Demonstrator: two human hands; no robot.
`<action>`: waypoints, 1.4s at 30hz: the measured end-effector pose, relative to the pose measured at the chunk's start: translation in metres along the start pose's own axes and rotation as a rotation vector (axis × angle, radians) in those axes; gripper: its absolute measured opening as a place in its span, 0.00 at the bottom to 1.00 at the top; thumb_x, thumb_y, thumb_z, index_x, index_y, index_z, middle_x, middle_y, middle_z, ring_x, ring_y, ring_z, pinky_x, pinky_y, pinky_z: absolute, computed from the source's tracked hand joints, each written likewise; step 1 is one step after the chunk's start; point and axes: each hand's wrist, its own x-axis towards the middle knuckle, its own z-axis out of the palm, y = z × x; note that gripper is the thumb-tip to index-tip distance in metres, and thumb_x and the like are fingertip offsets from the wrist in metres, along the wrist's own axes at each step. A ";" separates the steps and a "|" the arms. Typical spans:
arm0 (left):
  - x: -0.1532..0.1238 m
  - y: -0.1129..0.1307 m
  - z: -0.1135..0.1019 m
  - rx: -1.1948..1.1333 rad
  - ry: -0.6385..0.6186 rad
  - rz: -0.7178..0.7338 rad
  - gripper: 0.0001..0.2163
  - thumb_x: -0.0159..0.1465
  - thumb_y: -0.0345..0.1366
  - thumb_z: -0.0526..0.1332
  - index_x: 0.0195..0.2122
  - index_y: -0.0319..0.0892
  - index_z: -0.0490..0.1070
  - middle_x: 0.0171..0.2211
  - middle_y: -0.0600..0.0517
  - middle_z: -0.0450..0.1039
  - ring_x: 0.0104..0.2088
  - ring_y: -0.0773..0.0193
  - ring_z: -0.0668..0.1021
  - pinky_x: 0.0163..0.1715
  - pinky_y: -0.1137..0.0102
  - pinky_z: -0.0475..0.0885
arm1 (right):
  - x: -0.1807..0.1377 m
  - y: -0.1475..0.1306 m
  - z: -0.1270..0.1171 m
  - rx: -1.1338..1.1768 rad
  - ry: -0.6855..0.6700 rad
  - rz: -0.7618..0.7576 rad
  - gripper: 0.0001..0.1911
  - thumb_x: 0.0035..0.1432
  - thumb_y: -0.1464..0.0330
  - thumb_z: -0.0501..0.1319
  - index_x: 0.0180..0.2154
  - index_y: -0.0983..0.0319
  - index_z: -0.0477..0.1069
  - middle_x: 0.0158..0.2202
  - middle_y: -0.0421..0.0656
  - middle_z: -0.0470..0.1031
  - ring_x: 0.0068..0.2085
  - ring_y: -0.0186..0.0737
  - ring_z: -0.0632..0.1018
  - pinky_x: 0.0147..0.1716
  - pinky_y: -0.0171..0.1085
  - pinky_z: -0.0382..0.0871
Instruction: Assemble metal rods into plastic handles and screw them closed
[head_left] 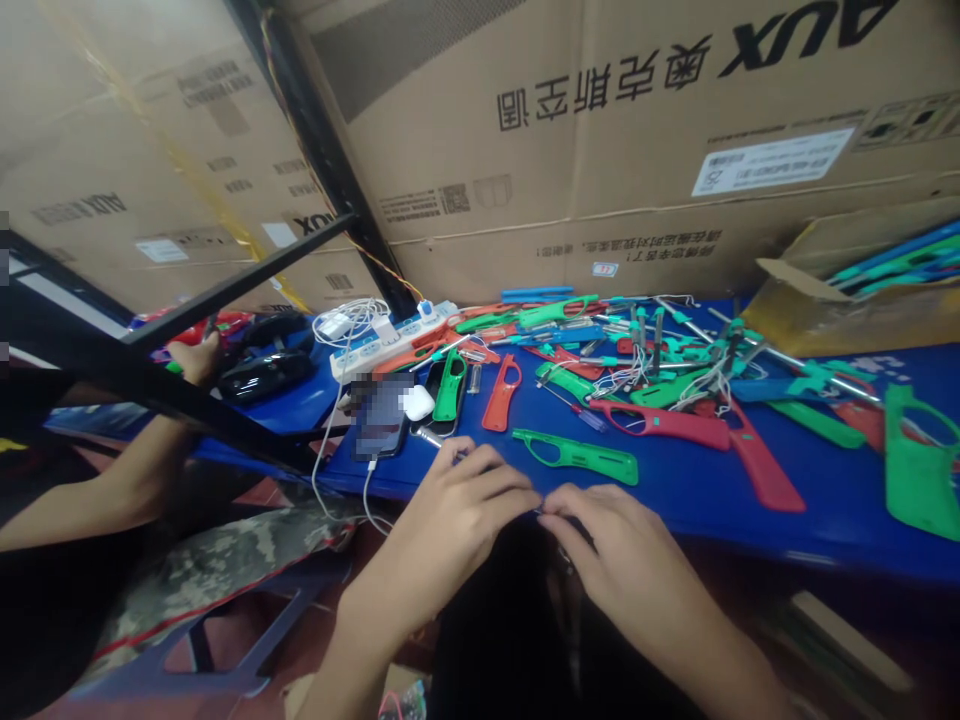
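Note:
My left hand (469, 505) and my right hand (611, 545) meet at the fingertips just in front of the table's edge. Both are closed in a pinch, and what lies between the fingers is too small and hidden to name. A slim metal tube (430, 437) pokes out behind the left hand's knuckles; I cannot tell whether that hand grips it. Just beyond my fingers lies a green lighter casing half (581, 455), with an orange casing half (501, 395) farther back. Another green casing half (450, 388) rests on a dark phone-like object. A small screwdriver (587, 417) lies nearby.
Lighter parts, metal tubes and white wires (637, 360) are heaped along the back of the blue table (697, 520). A power strip (394, 338), a phone (381, 425) and cables sit left. An open carton (847, 315) stands right. Another person's hand (196, 355) works beyond the black frame.

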 end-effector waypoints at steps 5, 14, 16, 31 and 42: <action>0.011 0.001 -0.008 0.056 -0.009 0.047 0.08 0.73 0.28 0.59 0.46 0.46 0.75 0.43 0.55 0.80 0.44 0.61 0.74 0.52 0.60 0.57 | 0.003 0.003 -0.016 0.196 -0.067 0.060 0.09 0.70 0.70 0.58 0.36 0.56 0.73 0.34 0.34 0.80 0.37 0.40 0.80 0.37 0.39 0.67; 0.013 -0.008 0.000 0.024 0.039 0.013 0.08 0.74 0.29 0.57 0.49 0.46 0.74 0.45 0.55 0.81 0.43 0.61 0.76 0.50 0.61 0.59 | 0.008 0.013 -0.020 0.055 0.146 -0.119 0.05 0.71 0.70 0.57 0.43 0.57 0.71 0.38 0.40 0.78 0.38 0.41 0.78 0.38 0.40 0.68; 0.015 -0.011 0.002 0.003 0.055 0.001 0.08 0.74 0.30 0.58 0.48 0.46 0.75 0.44 0.55 0.82 0.43 0.61 0.76 0.47 0.62 0.60 | 0.012 0.018 -0.021 -0.002 0.194 -0.206 0.06 0.72 0.70 0.56 0.45 0.58 0.71 0.41 0.42 0.79 0.41 0.43 0.79 0.41 0.42 0.69; 0.017 -0.053 0.028 -0.122 0.183 -0.106 0.06 0.72 0.34 0.62 0.48 0.47 0.76 0.41 0.55 0.81 0.40 0.62 0.76 0.44 0.63 0.62 | 0.054 0.040 -0.026 0.280 0.186 -0.096 0.09 0.72 0.62 0.56 0.50 0.57 0.69 0.36 0.38 0.75 0.35 0.36 0.77 0.38 0.36 0.72; 0.024 -0.070 0.053 -0.177 0.224 -0.175 0.06 0.72 0.35 0.62 0.48 0.45 0.75 0.42 0.52 0.80 0.42 0.61 0.77 0.48 0.61 0.65 | 0.032 0.082 -0.015 -0.024 0.241 -0.038 0.18 0.67 0.57 0.64 0.54 0.53 0.67 0.48 0.43 0.78 0.48 0.48 0.78 0.50 0.49 0.71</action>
